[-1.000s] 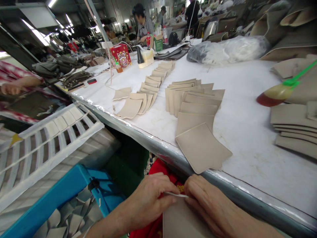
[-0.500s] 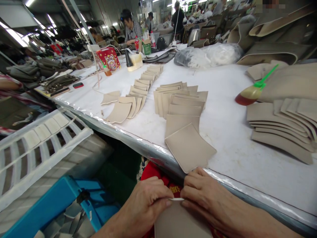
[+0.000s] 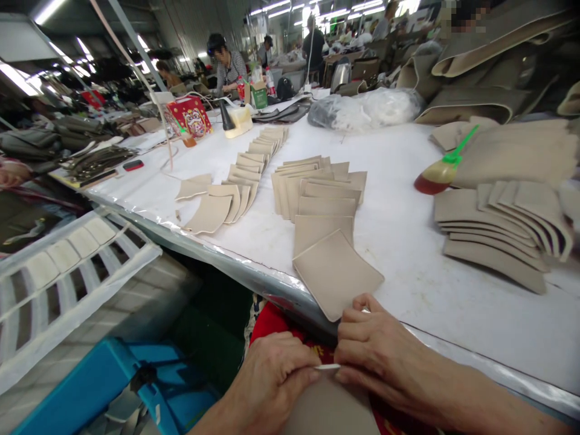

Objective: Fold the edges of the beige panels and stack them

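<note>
Beige flat leather-like panel (image 3: 333, 408), apparently mid-work: left hand (image 3: 278, 368), right hand (image 3: 376, 341) finger-pinching its pale edge (image 3: 327, 367); fanned beige panels (image 3: 325, 206) done or pending, unclear.

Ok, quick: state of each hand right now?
Left hand: closed, pinching the far edge of a beige piece.
Right hand: closed, pinching the same edge beside it.

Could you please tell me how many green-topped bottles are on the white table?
2: one green-topped bottle lies beside the stacked beige pieces, beyond the right hand; the other, farther off, is in front of the red box. Others may be hidden.
</note>
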### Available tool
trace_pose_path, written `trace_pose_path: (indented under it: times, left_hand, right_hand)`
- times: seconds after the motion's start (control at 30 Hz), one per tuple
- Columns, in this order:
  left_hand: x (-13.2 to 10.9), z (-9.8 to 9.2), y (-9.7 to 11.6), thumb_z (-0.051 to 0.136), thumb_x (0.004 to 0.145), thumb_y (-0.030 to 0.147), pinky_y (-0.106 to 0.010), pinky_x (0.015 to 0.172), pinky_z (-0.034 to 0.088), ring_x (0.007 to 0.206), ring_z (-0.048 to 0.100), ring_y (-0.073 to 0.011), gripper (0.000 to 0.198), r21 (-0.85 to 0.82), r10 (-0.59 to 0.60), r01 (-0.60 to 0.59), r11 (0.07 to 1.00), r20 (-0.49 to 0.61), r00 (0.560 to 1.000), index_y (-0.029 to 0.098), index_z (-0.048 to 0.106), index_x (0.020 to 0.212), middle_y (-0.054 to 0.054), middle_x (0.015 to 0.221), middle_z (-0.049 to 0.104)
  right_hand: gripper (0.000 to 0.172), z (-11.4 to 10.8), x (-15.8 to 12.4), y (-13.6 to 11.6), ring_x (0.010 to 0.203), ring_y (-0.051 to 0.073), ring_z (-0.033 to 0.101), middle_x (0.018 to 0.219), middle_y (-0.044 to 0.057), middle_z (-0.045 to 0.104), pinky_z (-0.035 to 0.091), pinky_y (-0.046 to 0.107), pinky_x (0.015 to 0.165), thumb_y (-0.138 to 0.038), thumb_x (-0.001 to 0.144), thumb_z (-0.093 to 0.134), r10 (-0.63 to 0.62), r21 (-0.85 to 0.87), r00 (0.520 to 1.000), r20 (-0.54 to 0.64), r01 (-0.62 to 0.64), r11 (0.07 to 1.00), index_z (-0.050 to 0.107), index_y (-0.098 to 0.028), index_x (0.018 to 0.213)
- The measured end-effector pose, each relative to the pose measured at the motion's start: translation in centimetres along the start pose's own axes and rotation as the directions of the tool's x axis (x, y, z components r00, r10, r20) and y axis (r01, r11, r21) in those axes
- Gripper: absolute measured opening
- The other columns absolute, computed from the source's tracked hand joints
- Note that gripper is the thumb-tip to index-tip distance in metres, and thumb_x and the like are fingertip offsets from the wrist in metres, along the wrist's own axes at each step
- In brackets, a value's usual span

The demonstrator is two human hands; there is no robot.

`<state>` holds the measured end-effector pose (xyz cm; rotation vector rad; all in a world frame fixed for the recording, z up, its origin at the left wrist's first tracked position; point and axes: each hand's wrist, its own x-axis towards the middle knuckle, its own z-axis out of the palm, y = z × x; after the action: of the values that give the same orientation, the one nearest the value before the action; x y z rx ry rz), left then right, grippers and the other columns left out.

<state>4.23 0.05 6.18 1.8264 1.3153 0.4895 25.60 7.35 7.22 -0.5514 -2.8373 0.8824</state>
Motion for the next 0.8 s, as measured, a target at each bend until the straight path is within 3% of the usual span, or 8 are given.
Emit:
trace_pose_path:
  times: [0.33,0.47,0.57,0.67,0.8]
  left_hand:
    - [0.1,-0.8,-0.1,0.057,0.091,0.022,-0.022,0.067,0.036,0.074,0.059,-0.0127,0.019,-0.051,-0.086,0.087,0.995,0.010,0.996,0.018,0.073,0.082,0.000,0.076,0.068]
    - [0.6,-0.9,0.0,0.058,0.090,0.023,-0.022,0.066,0.037,0.075,0.061,-0.0146,0.017,0.062,-0.084,0.082,0.995,0.033,0.996,0.018,0.073,0.083,-0.001,0.078,0.071]
    - [1.7,-0.4,0.6,0.057,0.090,0.022,-0.025,0.059,0.034,0.069,0.062,-0.0161,0.016,0.266,0.036,-0.061,0.962,0.097,0.995,0.018,0.071,0.082,-0.002,0.076,0.071]
    - [2.6,0.5,0.5,0.057,0.089,0.021,-0.027,0.051,0.030,0.058,0.059,-0.0159,0.019,0.457,0.190,-0.228,0.860,0.127,0.973,0.016,0.066,0.073,-0.003,0.068,0.069]
    - [2.0,0.9,-1.9,0.044,0.098,0.034,-0.027,0.047,0.030,0.048,0.055,-0.0126,0.040,0.523,0.330,-0.328,0.787,0.093,0.939,0.018,0.059,0.064,0.000,0.056,0.064]
  right_hand:
    - [0.029,-0.7,-0.6,1.2,0.078,0.018,0.047,0.075,-0.002,0.058,0.021,0.044,0.089,-0.026,0.103,0.050,-0.044,-0.147,0.999,0.004,0.044,0.988,0.050,-0.019,0.075]
    - [0.031,-0.3,-0.5,1.4,0.076,0.018,0.045,0.074,-0.003,0.057,0.021,0.043,0.084,-0.024,0.102,0.049,-0.051,-0.192,0.999,0.009,0.052,0.980,0.048,-0.019,0.072]
    - [0.028,0.2,-0.1,1.0,0.078,0.019,0.046,0.077,-0.003,0.058,0.021,0.042,0.081,-0.023,0.102,0.050,-0.056,-0.201,0.998,0.019,0.059,0.978,0.048,-0.019,0.074]
    - [0.028,0.2,-0.1,0.5,0.078,0.019,0.048,0.080,-0.003,0.059,0.021,0.040,0.082,-0.029,0.102,0.054,-0.052,-0.211,0.999,0.015,0.054,0.976,0.049,-0.020,0.076]
    - [0.026,-0.9,-0.7,0.0,0.076,0.016,0.053,0.080,-0.004,0.061,0.026,0.037,0.081,-0.020,0.098,0.061,0.027,-0.233,0.995,0.098,-0.003,0.973,0.049,-0.019,0.075]
